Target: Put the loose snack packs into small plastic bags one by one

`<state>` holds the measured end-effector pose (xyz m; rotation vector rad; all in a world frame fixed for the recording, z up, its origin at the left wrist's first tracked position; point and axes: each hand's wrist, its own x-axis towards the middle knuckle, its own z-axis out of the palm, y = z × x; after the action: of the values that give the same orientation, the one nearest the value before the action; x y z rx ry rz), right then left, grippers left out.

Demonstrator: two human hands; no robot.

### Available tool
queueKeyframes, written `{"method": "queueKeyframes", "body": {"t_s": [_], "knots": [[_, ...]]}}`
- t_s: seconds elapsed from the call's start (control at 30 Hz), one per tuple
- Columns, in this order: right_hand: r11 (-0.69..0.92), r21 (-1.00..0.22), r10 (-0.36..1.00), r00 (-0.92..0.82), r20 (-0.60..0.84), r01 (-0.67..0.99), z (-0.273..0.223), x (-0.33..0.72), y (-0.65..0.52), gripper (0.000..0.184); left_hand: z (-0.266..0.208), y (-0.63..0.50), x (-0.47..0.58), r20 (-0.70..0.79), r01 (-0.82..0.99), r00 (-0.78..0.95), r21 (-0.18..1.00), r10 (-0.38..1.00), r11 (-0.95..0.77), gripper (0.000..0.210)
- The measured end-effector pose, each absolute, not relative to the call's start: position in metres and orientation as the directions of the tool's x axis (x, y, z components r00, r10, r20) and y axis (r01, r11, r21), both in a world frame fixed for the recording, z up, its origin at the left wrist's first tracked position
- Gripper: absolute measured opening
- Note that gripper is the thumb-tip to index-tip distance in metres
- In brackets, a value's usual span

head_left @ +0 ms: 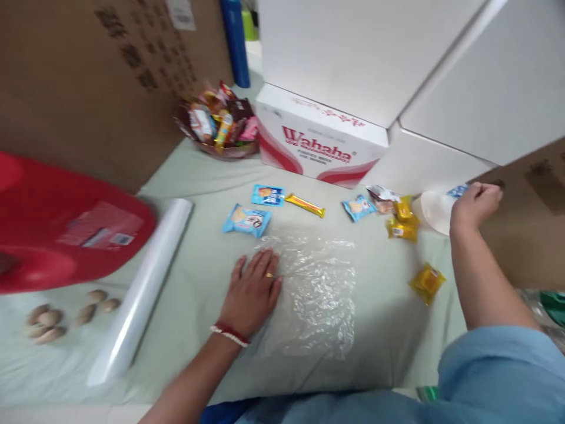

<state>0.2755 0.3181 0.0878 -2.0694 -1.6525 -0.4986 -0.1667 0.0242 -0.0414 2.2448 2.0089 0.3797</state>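
Observation:
My left hand [253,290] lies flat with its fingers stretched out, on the left edge of a clear plastic sheet or bag [320,294]. The plastic is crinkled and spread on the cloth. At the far right my right hand [477,205] is closed, above and behind a white cup-like container [435,212]. What it holds is hidden, though a dark tip shows past the fingers. A small blue patterned thing [458,191] is beside that hand. Beyond the plastic lie two blue snack packets, a larger one [247,221] and a smaller one [268,195], and a yellow stick packet [305,205].
Another blue packet [359,207] and several golden packets [402,227] lie at right, with one golden packet [428,284] nearer. A snack bowl [220,153] and Wahaha box [322,147] stand behind. Left are a plastic film roll [141,294], red object [75,224] and several walnut-like pieces [50,318].

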Motion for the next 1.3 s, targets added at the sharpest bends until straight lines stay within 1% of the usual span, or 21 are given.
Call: {"method": "queueKeyframes", "body": {"t_s": [0.03, 0.07, 0.1, 0.13, 0.17, 0.2, 0.23, 0.27, 0.3, 0.37, 0.4, 0.43, 0.5, 0.57, 0.67, 0.8, 0.97, 1.07, 1.17, 1.23, 1.3], "knots": [[-0.134, -0.152, 0.808, 0.197, 0.555, 0.979, 0.084, 0.252, 0.315, 0.063, -0.041, 0.024, -0.167, 0.112, 0.962, 0.091, 0.247, 0.990, -0.116, 0.051], [-0.030, -0.198, 0.820, 0.138, 0.556, 0.980, 0.078, 0.222, 0.312, 0.052, -0.041, 0.024, -0.167, 0.111, 0.961, 0.085, 0.254, 0.990, -0.111, 0.050], [0.135, -0.235, 0.858, 0.005, 0.513, 0.963, 0.072, 0.187, 0.308, 0.040, -0.040, 0.024, -0.167, 0.111, 0.959, 0.079, 0.264, 0.991, -0.106, 0.049], [0.335, -0.261, 0.883, -0.206, 0.421, 0.905, 0.066, 0.148, 0.305, 0.033, -0.040, 0.024, -0.167, 0.110, 0.956, 0.073, 0.274, 0.991, -0.101, 0.049], [0.510, -0.278, 0.849, -0.423, 0.318, 0.814, 0.060, 0.104, 0.301, 0.030, -0.040, 0.023, -0.167, 0.109, 0.954, 0.069, 0.284, 0.992, -0.097, 0.048], [0.638, -0.281, 0.770, -0.602, 0.213, 0.717, 0.055, 0.058, 0.300, 0.027, -0.040, 0.023, -0.167, 0.107, 0.952, 0.066, 0.292, 0.992, -0.095, 0.048], [0.713, -0.278, 0.695, -0.702, 0.157, 0.644, 0.052, 0.012, 0.299, 0.026, -0.040, 0.023, -0.167, 0.107, 0.950, 0.065, 0.297, 0.992, -0.094, 0.048], [0.746, -0.263, 0.658, -0.738, 0.150, 0.612, 0.050, -0.033, 0.301, 0.028, -0.040, 0.022, -0.167, 0.105, 0.950, 0.064, 0.299, 0.992, -0.093, 0.048], [0.758, -0.251, 0.644, -0.749, 0.152, 0.601, 0.048, -0.075, 0.305, 0.031, -0.040, 0.022, -0.167, 0.104, 0.949, 0.063, 0.302, 0.993, -0.092, 0.048], [0.752, -0.254, 0.654, -0.738, 0.169, 0.608, 0.046, -0.145, 0.317, 0.045, -0.041, 0.022, -0.167, 0.102, 0.947, 0.064, 0.307, 0.993, -0.092, 0.049], [0.743, -0.258, 0.663, -0.733, 0.154, 0.618, 0.044, -0.172, 0.323, 0.049, -0.042, 0.021, -0.167, 0.102, 0.946, 0.063, 0.310, 0.993, -0.091, 0.049], [0.723, -0.264, 0.680, -0.724, 0.114, 0.638, 0.040, -0.193, 0.329, 0.050, -0.042, 0.021, -0.167, 0.104, 0.945, 0.062, 0.313, 0.993, -0.092, 0.049], [0.669, -0.271, 0.730, -0.681, 0.061, 0.692, 0.030, -0.220, 0.337, 0.045, -0.043, 0.021, -0.167, 0.110, 0.944, 0.057, 0.317, 0.992, -0.089, 0.049], [0.631, -0.281, 0.764, -0.642, 0.063, 0.723, 0.018, -0.229, 0.339, 0.041, -0.043, 0.021, -0.166, 0.120, 0.944, 0.051, 0.319, 0.991, -0.087, 0.048], [0.631, -0.284, 0.768, -0.633, 0.097, 0.722, 0.003, -0.225, 0.331, 0.035, -0.044, 0.020, -0.166, 0.133, 0.943, 0.054, 0.320, 0.990, -0.094, 0.048], [0.691, -0.286, 0.714, -0.688, 0.128, 0.664, -0.007, -0.207, 0.305, 0.029, -0.044, 0.020, -0.167, 0.137, 0.942, 0.061, 0.321, 0.989, -0.103, 0.048], [0.734, -0.332, 0.661, -0.734, 0.155, 0.592, -0.010, -0.169, 0.251, 0.023, -0.043, 0.021, -0.167, 0.142, 0.942, 0.065, 0.318, 0.988, -0.107, 0.048], [0.717, -0.438, 0.665, -0.722, 0.193, 0.543, -0.001, -0.134, 0.216, 0.022, -0.043, 0.021, -0.167, 0.146, 0.942, 0.066, 0.318, 0.987, -0.110, 0.048], [0.644, -0.613, 0.718, -0.639, 0.277, 0.458, 0.015, -0.086, 0.188, 0.019, -0.044, 0.021, -0.166, 0.153, 0.942, 0.065, 0.318, 0.986, -0.112, 0.048], [0.528, -0.760, 0.804, -0.510, 0.306, 0.378, 0.023, -0.049, 0.175, 0.017, -0.044, 0.021, -0.166, 0.157, 0.941, 0.064, 0.318, 0.985, -0.112, 0.047], [0.352, -0.909, 0.901, -0.344, 0.265, 0.222, 0.025, -0.010, 0.168, 0.022, -0.045, 0.021, -0.166, 0.161, 0.942, 0.065, 0.316, 0.985, -0.114, 0.048]]}}
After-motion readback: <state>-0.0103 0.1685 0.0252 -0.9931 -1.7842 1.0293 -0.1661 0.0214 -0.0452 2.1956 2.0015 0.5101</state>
